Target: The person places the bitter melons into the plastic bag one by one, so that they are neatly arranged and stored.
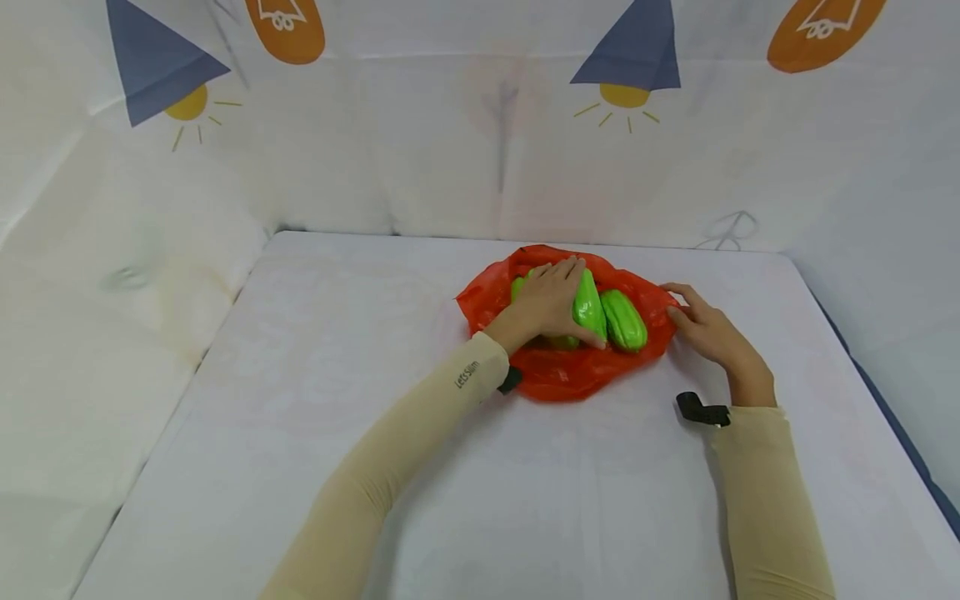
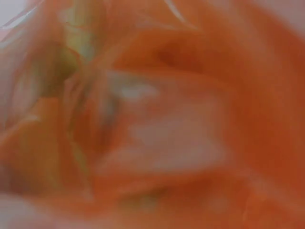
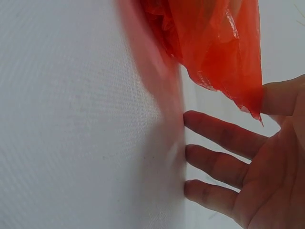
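Several shiny green, ribbed vegetables, chayote-like in shape, lie in the mouth of a red plastic bag (image 1: 558,379) on the white table. One oblong green vegetable (image 1: 624,321) shows at the bag's right side; a tapered green vegetable (image 1: 589,310) is beside my left hand (image 1: 551,300). That hand reaches into the bag and rests on the vegetables, fingers extended and thumb spread; it partly hides them. My right hand (image 1: 708,333) pinches the bag's right edge near the thumb; in the right wrist view its other fingers (image 3: 217,164) stretch out below the bag. Red film blurs the left wrist view.
The white tabletop (image 1: 480,500) extends around the bag, its back edge close behind. A pale wall sheet (image 1: 420,150) with printed lamps and orange shapes stands behind. Dark wrist camera mounts (image 1: 701,410) sit at the sleeves.
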`<move>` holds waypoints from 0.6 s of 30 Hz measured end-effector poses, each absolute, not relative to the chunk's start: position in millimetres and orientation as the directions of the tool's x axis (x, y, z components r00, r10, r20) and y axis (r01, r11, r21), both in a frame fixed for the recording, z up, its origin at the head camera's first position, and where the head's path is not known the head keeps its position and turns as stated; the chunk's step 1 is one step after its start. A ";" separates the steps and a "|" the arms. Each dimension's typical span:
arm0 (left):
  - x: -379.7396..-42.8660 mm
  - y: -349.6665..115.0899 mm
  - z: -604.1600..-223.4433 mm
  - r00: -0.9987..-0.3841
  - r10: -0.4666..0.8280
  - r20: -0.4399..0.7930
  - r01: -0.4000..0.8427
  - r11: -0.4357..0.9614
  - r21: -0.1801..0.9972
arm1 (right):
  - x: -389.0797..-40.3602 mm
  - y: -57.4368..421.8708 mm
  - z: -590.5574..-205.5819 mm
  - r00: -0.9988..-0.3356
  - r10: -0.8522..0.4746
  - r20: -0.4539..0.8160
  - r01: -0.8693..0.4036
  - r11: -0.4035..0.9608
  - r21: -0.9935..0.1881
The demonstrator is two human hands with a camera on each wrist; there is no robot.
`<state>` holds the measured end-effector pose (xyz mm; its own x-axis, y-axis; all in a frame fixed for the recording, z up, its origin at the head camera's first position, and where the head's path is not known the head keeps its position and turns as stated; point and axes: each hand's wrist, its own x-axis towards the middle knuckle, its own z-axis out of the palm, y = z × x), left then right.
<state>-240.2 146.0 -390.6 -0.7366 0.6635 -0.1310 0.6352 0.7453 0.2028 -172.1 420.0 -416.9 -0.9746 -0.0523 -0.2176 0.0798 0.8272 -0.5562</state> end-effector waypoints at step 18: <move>-236.3 141.2 -385.9 -0.736 0.660 -0.148 0.642 0.751 0.154 | -173.7 420.7 -417.7 -0.973 -0.056 -0.224 0.074 0.844 -0.532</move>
